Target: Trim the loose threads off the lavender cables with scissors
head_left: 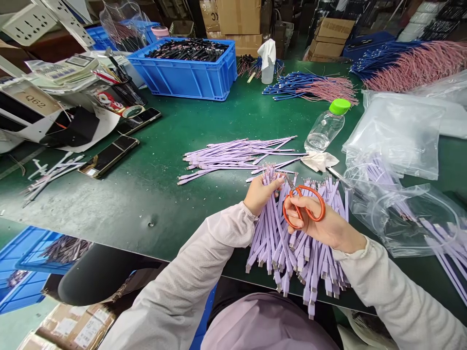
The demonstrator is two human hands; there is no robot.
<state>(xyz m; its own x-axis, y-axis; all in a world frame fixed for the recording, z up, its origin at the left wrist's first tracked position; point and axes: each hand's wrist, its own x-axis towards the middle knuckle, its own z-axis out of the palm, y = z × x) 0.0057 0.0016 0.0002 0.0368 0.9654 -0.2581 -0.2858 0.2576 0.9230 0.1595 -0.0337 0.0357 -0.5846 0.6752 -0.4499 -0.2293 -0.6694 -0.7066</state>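
Note:
My right hand (312,218) grips scissors (321,206) with orange handles, their blades pointing up and left toward my left hand. Thumb and fingers of my left hand (260,193) pinch a lilac cable near its stripped wire end. Beneath both hands lies a thick bundle of flat lilac USB cables (310,262), plugs toward me and bare wire ends away. Some plugs overhang the table's front edge. Beyond my hands, a looser pile of lilac cables (226,155) lies sideways on the green table (153,204). Whether the blades touch a wire is too small to tell.
A clear bottle (324,129) with a green cap and a white cloth (319,160) stand close beyond the bundle. Plastic bags (397,131) cover the right side. Phones (109,156) lie left. A blue crate (186,73) of black cables and blue-pink wire bundles (310,87) are farther back.

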